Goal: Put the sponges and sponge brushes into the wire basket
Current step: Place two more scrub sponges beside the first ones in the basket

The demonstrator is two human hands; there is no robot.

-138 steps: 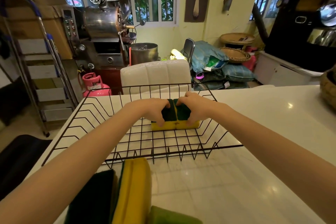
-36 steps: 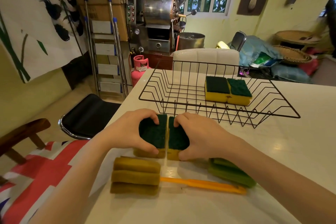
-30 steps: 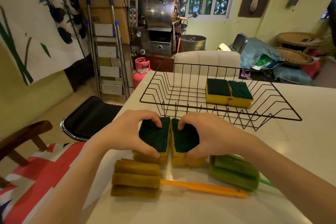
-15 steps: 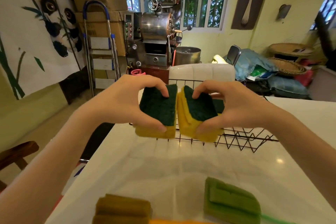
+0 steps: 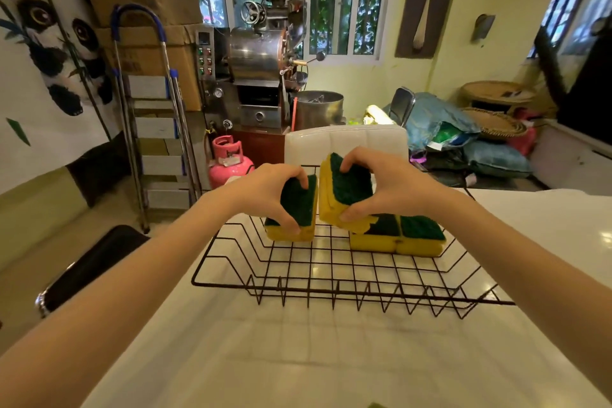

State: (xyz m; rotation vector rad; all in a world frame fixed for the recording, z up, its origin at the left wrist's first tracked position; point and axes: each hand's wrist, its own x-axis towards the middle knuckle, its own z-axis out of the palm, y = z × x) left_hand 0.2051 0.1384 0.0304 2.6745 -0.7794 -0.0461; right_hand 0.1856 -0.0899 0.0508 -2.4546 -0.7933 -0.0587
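– Both hands are clenched on sponges: the left hand point(image 5: 265, 192) pinches one sponge point(image 5: 296, 209) between thumb and fingers, and the right hand point(image 5: 381, 185) squeezes what looks like two stacked sponges point(image 5: 344, 195), all above the wire basket point(image 5: 331, 288).

– What could go wrong?

– The right-hand stack hangs tilted over the pair of sponges point(image 5: 397, 235) already lying in the basket. Let go from there and it could land on them, bounce or roll toward the low rim. The left one sits nearly on the wires, so less risk.

– And how do they look?

– Yellow foam blocks, dark green scrub pad on one face, soft enough to dent under the fingers.
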